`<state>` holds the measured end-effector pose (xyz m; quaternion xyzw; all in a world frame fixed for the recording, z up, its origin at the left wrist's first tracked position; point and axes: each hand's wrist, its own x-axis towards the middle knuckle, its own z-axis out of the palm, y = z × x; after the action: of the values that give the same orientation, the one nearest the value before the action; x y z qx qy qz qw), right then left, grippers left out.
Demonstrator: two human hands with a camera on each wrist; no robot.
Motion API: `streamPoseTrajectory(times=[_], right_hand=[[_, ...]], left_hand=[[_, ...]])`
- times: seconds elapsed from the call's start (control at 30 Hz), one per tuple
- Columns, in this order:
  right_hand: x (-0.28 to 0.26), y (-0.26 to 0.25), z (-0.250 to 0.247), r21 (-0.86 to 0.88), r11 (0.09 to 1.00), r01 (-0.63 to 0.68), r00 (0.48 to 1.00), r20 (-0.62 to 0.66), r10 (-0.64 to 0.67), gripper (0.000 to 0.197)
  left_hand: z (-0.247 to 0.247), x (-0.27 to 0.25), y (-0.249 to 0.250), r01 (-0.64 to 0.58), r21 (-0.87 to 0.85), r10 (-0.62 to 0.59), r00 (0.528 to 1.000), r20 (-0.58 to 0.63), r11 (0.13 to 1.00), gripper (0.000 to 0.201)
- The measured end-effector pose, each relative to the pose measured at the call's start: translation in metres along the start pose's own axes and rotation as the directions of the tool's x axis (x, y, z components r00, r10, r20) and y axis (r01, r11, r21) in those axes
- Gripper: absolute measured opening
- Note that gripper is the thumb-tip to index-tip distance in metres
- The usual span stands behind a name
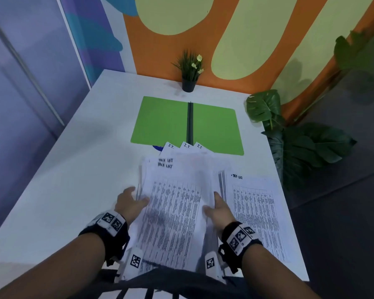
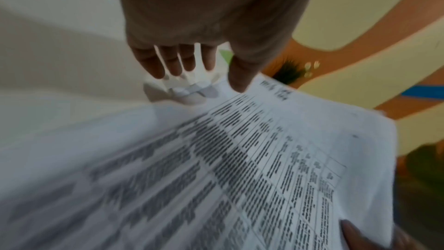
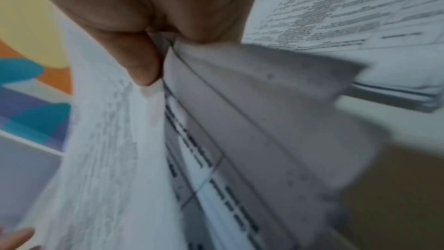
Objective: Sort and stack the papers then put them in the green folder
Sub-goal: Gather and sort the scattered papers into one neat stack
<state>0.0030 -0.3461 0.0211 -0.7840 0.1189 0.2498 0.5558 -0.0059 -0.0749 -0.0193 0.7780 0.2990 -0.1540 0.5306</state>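
An open green folder [image 1: 188, 124] lies flat at the back of the white table [image 1: 73, 169]. In front of it, a loose sheaf of printed papers [image 1: 173, 203] with tables of text is lifted off the table. My right hand [image 1: 212, 203] pinches its right edge, thumb on top [image 3: 144, 64]. My left hand [image 1: 138, 195] is at its left edge with fingers straight and spread [image 2: 173, 64] and the thumb touching the top sheet. Fanned sheet corners marked "I.T." [image 1: 186, 146] show behind the sheaf. A second neat paper stack [image 1: 257, 212] lies on the table to the right.
A small potted plant [image 1: 189, 72] stands against the orange wall behind the folder. A large leafy plant [image 1: 289, 137] hangs beside the table's right edge. A blue round thing [image 1: 158, 147] peeks from under the folder's front edge. Bare table spreads out on the left.
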Motion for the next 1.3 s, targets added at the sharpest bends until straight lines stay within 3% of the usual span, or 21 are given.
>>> streamPoseTrajectory(times=[0.03,0.1,0.23,0.37,0.5,0.67,0.8,0.87,1.0,1.13,1.3], right_hand=[[-0.002,-0.008,-0.002,0.084,0.996,0.037,0.999,-0.012,-0.036,0.037],[0.0,-0.02,-0.007,0.166,0.978,0.125,0.991,-0.076,-0.114,0.038],[0.0,-0.051,-0.01,0.222,0.932,0.286,0.955,-0.153,-0.256,0.034],[-0.003,-0.057,-0.008,0.372,0.87,0.324,0.937,-0.256,-0.239,0.037],[-0.009,-0.055,-0.005,0.482,0.795,0.369,0.928,-0.243,-0.283,0.057],[-0.01,-0.057,0.003,0.545,0.774,0.321,0.946,-0.214,-0.242,0.05],[-0.011,-0.059,0.008,0.619,0.751,0.232,0.963,-0.257,-0.086,0.045],[-0.014,-0.062,0.007,0.641,0.728,0.244,0.959,-0.27,-0.083,0.039],[-0.01,-0.062,0.005,0.604,0.75,0.271,0.949,-0.299,-0.102,0.037],[-0.008,-0.069,0.005,0.523,0.783,0.336,0.936,-0.28,-0.215,0.044],[-0.002,-0.061,0.002,-0.009,0.931,0.364,0.913,-0.196,-0.358,0.02]], left_hand=[[-0.003,-0.004,0.01,-0.037,-0.128,0.041,0.999,0.025,0.991,0.075],[-0.009,-0.013,0.033,-0.116,-0.338,0.15,0.986,0.077,0.934,0.073],[-0.019,-0.035,0.075,-0.315,-0.448,0.319,0.945,-0.069,0.837,0.044],[-0.012,-0.056,0.085,-0.362,-0.616,0.364,0.922,-0.129,0.7,0.051],[-0.005,-0.061,0.07,-0.364,-0.571,0.347,0.927,-0.143,0.736,0.04],[-0.001,-0.06,0.066,-0.358,-0.547,0.335,0.931,-0.145,0.757,0.053],[0.003,-0.067,0.076,-0.388,-0.515,0.351,0.921,-0.172,0.764,0.045],[0.003,-0.064,0.072,-0.39,-0.487,0.363,0.919,-0.154,0.781,0.038],[0.001,-0.055,0.063,-0.349,-0.398,0.329,0.937,-0.119,0.849,0.031],[0.004,-0.062,0.078,-0.366,-0.383,0.312,0.929,-0.198,0.848,0.012],[0.0,-0.054,0.09,-0.4,-0.435,0.339,0.916,-0.214,0.807,0.032]])
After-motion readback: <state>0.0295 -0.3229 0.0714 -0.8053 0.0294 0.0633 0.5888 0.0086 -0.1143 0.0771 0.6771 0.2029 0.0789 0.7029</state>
